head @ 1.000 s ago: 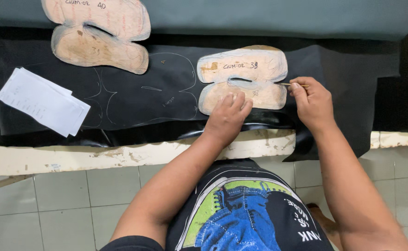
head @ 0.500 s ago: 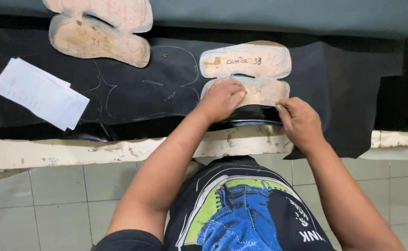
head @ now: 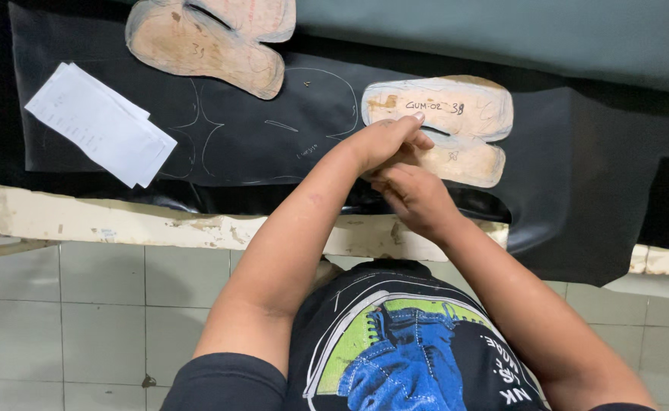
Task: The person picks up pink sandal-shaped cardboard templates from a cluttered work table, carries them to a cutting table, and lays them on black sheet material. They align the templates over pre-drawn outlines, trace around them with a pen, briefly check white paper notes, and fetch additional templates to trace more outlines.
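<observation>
Left hand (head: 384,141) pressing flat, fingers together, on tan cardboard pattern (head: 456,122) lying on black leather sheet (head: 273,129) over worktop (head: 121,221), right hand (head: 414,196) just beneath, grip unclear, white papers (head: 102,125) well apart.

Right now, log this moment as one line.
left hand: pressing cardboard pattern | right hand: at pattern's near edge | black sheet: underneath

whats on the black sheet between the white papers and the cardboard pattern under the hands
In the head view, only black sheet with pale traced outlines lies between the white papers and the cardboard pattern that the left hand presses.
</observation>
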